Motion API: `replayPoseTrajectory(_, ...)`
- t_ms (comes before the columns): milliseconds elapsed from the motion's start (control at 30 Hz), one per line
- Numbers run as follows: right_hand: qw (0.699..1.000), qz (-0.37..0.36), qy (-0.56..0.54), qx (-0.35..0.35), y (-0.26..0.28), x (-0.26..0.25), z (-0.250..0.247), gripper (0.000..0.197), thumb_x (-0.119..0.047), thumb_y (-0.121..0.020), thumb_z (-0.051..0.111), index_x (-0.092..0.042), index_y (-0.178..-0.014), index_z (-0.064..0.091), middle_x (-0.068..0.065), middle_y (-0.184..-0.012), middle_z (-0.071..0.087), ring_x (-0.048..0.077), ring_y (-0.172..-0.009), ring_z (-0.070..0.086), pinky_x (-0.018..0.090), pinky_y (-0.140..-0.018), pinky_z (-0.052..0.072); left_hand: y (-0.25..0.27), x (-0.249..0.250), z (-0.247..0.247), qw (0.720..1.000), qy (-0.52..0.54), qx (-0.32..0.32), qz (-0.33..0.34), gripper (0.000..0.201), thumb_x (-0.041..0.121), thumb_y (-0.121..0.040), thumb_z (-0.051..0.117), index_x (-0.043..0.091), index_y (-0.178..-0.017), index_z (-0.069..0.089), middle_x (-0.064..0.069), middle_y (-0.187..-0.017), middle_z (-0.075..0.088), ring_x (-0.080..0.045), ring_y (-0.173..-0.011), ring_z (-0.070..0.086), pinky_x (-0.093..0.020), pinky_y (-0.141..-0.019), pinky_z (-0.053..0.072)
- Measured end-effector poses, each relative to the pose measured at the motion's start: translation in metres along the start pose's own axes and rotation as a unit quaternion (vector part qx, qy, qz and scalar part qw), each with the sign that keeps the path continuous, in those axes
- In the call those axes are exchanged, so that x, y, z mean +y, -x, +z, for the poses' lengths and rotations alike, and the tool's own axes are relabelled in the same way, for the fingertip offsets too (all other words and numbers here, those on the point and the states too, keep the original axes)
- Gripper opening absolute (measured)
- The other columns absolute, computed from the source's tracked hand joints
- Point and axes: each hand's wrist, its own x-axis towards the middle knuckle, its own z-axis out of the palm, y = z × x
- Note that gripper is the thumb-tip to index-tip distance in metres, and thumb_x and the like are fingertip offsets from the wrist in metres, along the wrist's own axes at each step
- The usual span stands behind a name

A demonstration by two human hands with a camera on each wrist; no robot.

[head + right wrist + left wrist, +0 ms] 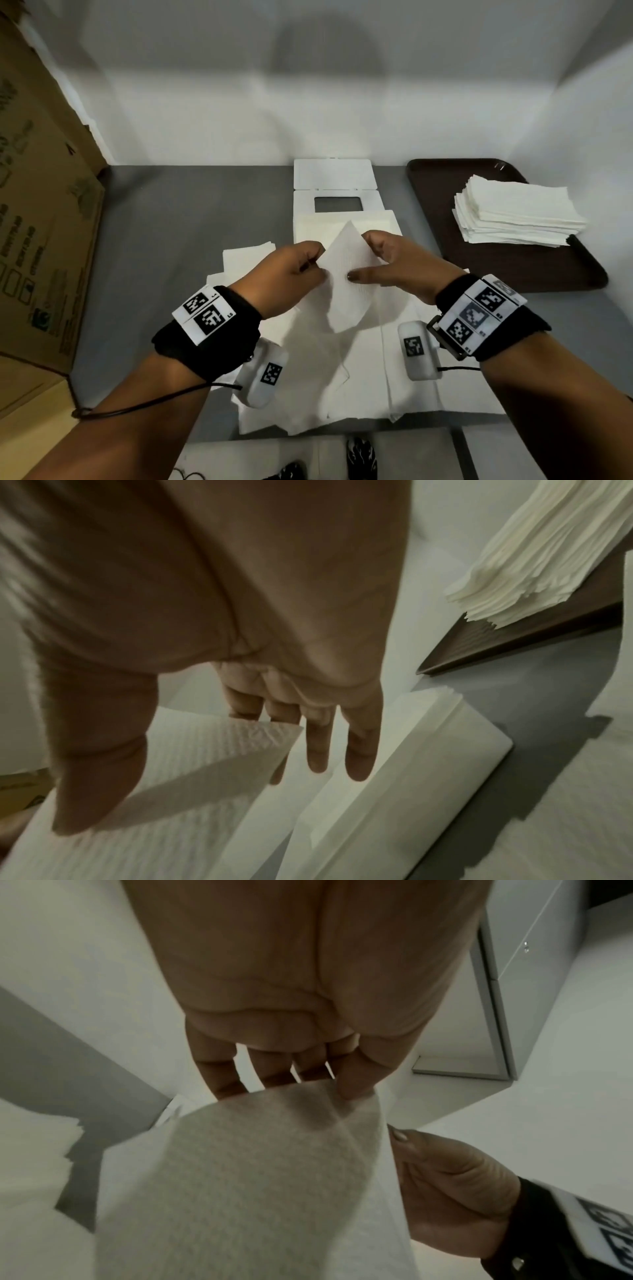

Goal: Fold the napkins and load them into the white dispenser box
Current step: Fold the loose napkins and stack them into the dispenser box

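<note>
Both hands hold one white napkin (346, 274) in the air above the grey table (171, 233), over a spread of loose napkins (342, 377) lying flat near the front edge. The left hand (291, 270) has its grip closed on the napkin's left edge: the fingers are curled in and the thumb pinches the paper against them, as the left wrist view shows with the thumb tip (356, 1088) pressed into the sheet. The right hand (394, 263) grips the right side, its thumb (95, 764) laid across the near face of the napkin and its fingers (318, 745) reaching out fairly straight behind it, so the paper sits clamped between thumb and fingers. The napkin hangs as a diamond, one corner pointing up between the hands and another pointing down.

Just behind the hands stands the white dispenser box (337, 198), its lid swung open toward the wall and a rectangular opening in its top. A folded pile of napkins lies against its front. To the right, a brown tray (513, 274) carries a tall stack of napkins (517, 212). A cardboard box (41, 205) stands at the left.
</note>
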Motion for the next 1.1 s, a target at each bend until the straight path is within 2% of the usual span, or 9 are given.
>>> replayPoseTrajectory(167, 0.999, 0.011, -0.047, -0.004, -0.002, 0.006, -0.035, 0.028, -0.016, -0.083, 0.074, -0.017, -0.111, 0.067, 0.005, -0.107, 0.073, 0.025, -0.102, 0.069, 0.047, -0.085, 0.058, -0.026, 0.006, 0.015, 0.998, 0.054, 0.019, -0.027, 0.01, 0.017, -0.087, 0.062, 0.023, -0.091, 0.054, 0.015, -0.071, 0.059, -0.014, -0.065, 0.053, -0.032, -0.067, 0.044)
replayPoseTrajectory(300, 0.993, -0.05, -0.064, 0.087, -0.011, 0.009, -0.061, 0.025, -0.007, -0.085, 0.07, -0.005, -0.111, 0.067, 0.006, -0.103, 0.075, 0.015, -0.091, 0.071, 0.027, -0.077, 0.057, -0.042, 0.003, 0.014, 0.993, 0.088, 0.012, -0.083, 0.035, 0.029, -0.08, 0.073, 0.032, -0.105, 0.049, 0.006, -0.093, 0.071, -0.024, -0.074, 0.065, -0.035, -0.066, 0.051)
replayPoseTrajectory(467, 0.98, -0.031, -0.121, 0.154, -0.032, 0.027, -0.082, 0.021, -0.009, -0.085, 0.07, -0.009, -0.107, 0.067, 0.005, -0.104, 0.075, 0.022, -0.097, 0.071, 0.04, -0.087, 0.056, -0.056, -0.008, 0.014, 0.963, 0.194, 0.105, -0.154, 0.04, 0.016, -0.079, 0.074, 0.036, -0.105, 0.051, 0.001, -0.109, 0.06, -0.021, -0.077, 0.065, -0.039, -0.061, 0.057)
replayPoseTrajectory(567, 0.981, 0.003, -0.114, 0.155, -0.05, 0.042, -0.085, 0.018, -0.014, -0.086, 0.07, -0.008, -0.103, 0.068, 0.01, -0.101, 0.075, 0.029, -0.097, 0.07, 0.047, -0.09, 0.055, -0.072, -0.013, 0.01, 0.953, 0.183, 0.189, -0.153, 0.045, 0.012, -0.083, 0.07, 0.027, -0.117, 0.044, -0.005, -0.102, 0.066, -0.021, -0.078, 0.066, -0.04, -0.065, 0.057)
replayPoseTrajectory(633, 0.986, 0.02, -0.057, 0.158, -0.062, 0.051, -0.085, 0.024, -0.024, -0.08, 0.072, -0.003, -0.09, 0.066, 0.017, -0.087, 0.073, 0.031, -0.08, 0.07, 0.049, -0.08, 0.057, -0.084, -0.015, 0.007, 0.95, 0.15, 0.239, -0.138, 0.047, 0.009, -0.084, 0.069, 0.019, -0.119, 0.039, -0.006, -0.098, 0.067, -0.017, -0.077, 0.065, -0.03, -0.067, 0.055)
replayPoseTrajectory(700, 0.985, 0.03, 0.02, 0.171, -0.071, 0.056, -0.084, 0.029, -0.023, -0.079, 0.074, 0.002, -0.077, 0.058, 0.015, -0.065, 0.059, 0.022, -0.058, 0.054, 0.038, -0.062, 0.049, -0.095, -0.018, 0.007, 0.946, 0.074, 0.285, -0.132, 0.044, 0.009, -0.081, 0.071, 0.019, -0.108, 0.038, 0.003, -0.087, 0.06, -0.013, -0.07, 0.058, -0.019, -0.061, 0.047)
replayPoseTrajectory(767, 0.975, 0.029, 0.096, 0.199, -0.075, 0.058, -0.082, 0.027, -0.019, -0.08, 0.074, 0.002, -0.079, 0.058, 0.006, -0.065, 0.052, 0.016, -0.057, 0.047, 0.027, -0.058, 0.04, -0.104, -0.022, 0.008, 0.943, -0.002, 0.309, -0.12, 0.038, 0.008, -0.078, 0.073, 0.015, -0.094, 0.039, 0.006, -0.076, 0.048, -0.017, -0.064, 0.047, -0.014, -0.056, 0.038)
replayPoseTrajectory(900, 0.96, 0.028, 0.181, 0.213, -0.076, 0.06, -0.074, 0.021, -0.023, -0.08, 0.073, -0.016, -0.09, 0.056, -0.007, -0.072, 0.053, 0.013, -0.071, 0.054, 0.026, -0.068, 0.042, -0.116, -0.033, 0.011, 0.95, -0.091, 0.254, -0.156, 0.024, 0.01, -0.079, 0.072, 0.014, -0.078, 0.048, -0.002, -0.076, 0.054, -0.023, -0.073, 0.05, -0.017, -0.053, 0.032)
replayPoseTrajectory(1100, 0.923, 0.031, 0.33, 0.196, -0.079, 0.068, -0.063, 0.027, -0.03, -0.085, 0.065, -0.026, -0.107, 0.049, -0.005, -0.091, 0.062, 0.02, -0.086, 0.062, 0.03, -0.076, 0.048, -0.118, -0.037, 0.016, 0.94, -0.223, 0.138, -0.221, 0.041, 0.018, -0.082, 0.07, 0.01, -0.118, 0.054, -0.01, -0.116, 0.059, -0.027, -0.106, 0.057, -0.027, -0.085, 0.041)
